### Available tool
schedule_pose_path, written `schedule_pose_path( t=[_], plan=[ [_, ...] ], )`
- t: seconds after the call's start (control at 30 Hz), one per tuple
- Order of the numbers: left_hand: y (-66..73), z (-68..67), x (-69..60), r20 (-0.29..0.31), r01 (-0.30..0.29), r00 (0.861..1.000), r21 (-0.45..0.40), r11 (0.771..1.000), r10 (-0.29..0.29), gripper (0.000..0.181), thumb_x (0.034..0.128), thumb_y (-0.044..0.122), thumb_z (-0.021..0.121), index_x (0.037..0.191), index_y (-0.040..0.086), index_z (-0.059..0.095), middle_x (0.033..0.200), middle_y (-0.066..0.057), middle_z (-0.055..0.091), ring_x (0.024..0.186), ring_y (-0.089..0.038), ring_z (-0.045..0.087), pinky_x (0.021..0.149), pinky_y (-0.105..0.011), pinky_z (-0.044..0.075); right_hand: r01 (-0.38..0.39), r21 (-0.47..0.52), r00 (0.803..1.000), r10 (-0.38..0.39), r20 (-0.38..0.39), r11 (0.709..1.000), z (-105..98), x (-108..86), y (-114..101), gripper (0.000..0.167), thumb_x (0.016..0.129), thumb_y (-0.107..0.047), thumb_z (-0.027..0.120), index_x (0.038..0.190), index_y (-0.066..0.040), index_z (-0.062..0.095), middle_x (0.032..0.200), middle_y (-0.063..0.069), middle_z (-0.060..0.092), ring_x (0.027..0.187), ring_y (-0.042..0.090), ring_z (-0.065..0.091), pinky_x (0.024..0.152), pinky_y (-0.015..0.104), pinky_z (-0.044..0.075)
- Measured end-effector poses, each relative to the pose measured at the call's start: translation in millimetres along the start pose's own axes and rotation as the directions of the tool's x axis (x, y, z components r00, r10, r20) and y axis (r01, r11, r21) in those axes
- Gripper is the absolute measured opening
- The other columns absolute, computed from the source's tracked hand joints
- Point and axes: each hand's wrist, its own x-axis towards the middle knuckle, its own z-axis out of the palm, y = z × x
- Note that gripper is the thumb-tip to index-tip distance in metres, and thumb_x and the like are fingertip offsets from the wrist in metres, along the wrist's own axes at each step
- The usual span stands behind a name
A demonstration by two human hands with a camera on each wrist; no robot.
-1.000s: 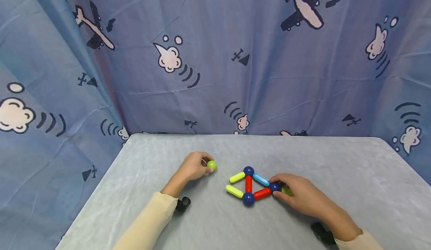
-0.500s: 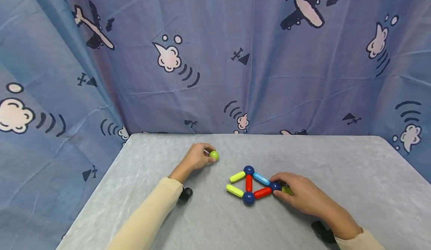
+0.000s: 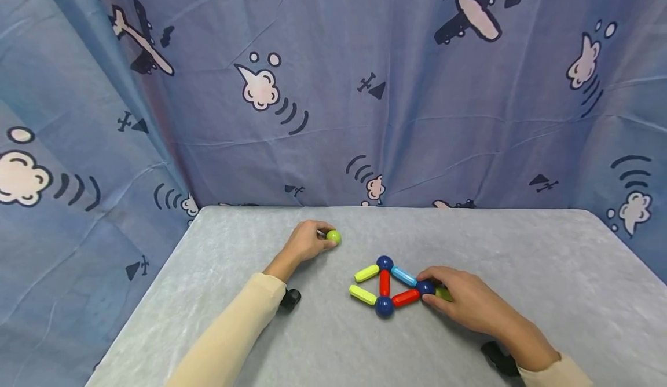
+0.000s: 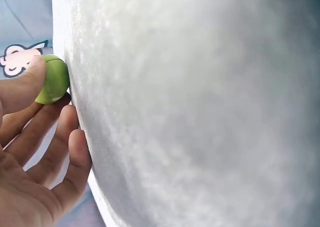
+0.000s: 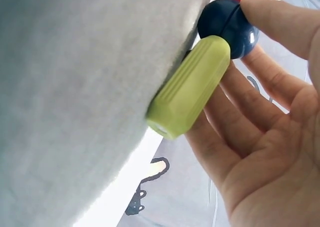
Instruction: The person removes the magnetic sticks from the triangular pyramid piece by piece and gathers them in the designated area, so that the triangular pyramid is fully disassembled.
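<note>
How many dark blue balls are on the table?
3, at the corners of the rod triangle: far ball, near ball, right ball, the last pinched by the right hand.

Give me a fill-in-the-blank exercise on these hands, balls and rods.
1. The green ball is held by the person's ____ hand.
2. The right hand grips a dark blue ball joined to a light blue rod, a yellow-green rod and a ____ rod.
3. The head view shows ____ dark blue balls.

Missing words: left; red; three.

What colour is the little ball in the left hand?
Green. The ball shows best in the left wrist view.
</note>
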Motion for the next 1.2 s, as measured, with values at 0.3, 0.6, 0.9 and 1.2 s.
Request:
schedule_pose_path(
  t=[0.3, 0.6, 0.9, 1.2],
  plan=[
    [2.3, -3.0, 0.8, 0.013, 0.009, 1.000, 0.010, 1.000, -0.010, 0.036, 0.0894, 0.027, 0.075, 0.124, 0.017, 0.070, 0.121, -0.003, 0.070, 0.103, -0.018, 0.065, 0.090, -0.037, 0.051, 0.009, -0.012, 1.000, -0.009, -0.018, 1.000, -1, 1.6, -1, 0.033, 0.088, -0.031, 0.076, 0.118, -0.019, 0.068, 0.117, -0.002, 0.070, 0.102, 0.017, 0.065, 0.090, 0.048, 0.054],
    [1.9, -2.1, -2.3, 0.047, 0.002, 0.999, 0.037, 0.999, -0.004, 0.040, 0.0893, 0.028, 0.075, 0.127, 0.017, 0.067, 0.124, -0.004, 0.069, 0.104, -0.018, 0.064, 0.090, -0.036, 0.051, 0.006, 0.006, 1.000, -0.006, -0.005, 1.000, 1, -0.8, 0, 0.032, 0.088, -0.031, 0.075, 0.118, -0.021, 0.068, 0.118, -0.002, 0.069, 0.103, 0.017, 0.066, 0.090, 0.047, 0.054],
    [9.3, -16.2, -20.6, 0.087, -0.018, 0.996, 0.052, 0.998, 0.014, 0.055, 0.0908, 0.028, 0.074, 0.142, 0.018, 0.055, 0.135, -0.004, 0.064, 0.107, -0.020, 0.065, 0.091, -0.040, 0.052, 0.004, 0.001, 1.000, -0.004, -0.011, 1.000, 1, -1.8, 1, 0.031, 0.088, -0.030, 0.075, 0.117, -0.020, 0.068, 0.117, -0.002, 0.070, 0.103, 0.017, 0.066, 0.090, 0.048, 0.054],
    [20.3, -6.8, -80.9, 0.102, -0.239, 0.967, 0.022, 0.971, 0.235, 0.033, 0.0913, 0.021, 0.073, 0.123, 0.013, 0.069, 0.113, -0.002, 0.073, 0.097, -0.015, 0.068, 0.083, -0.033, 0.054, 0.016, 0.031, 1.000, -0.016, 0.006, 0.999, -1, -2.3, 3, 0.032, 0.090, -0.029, 0.074, 0.119, -0.018, 0.067, 0.120, 0.001, 0.069, 0.108, 0.021, 0.066, 0.093, 0.050, 0.053]
  ],
)
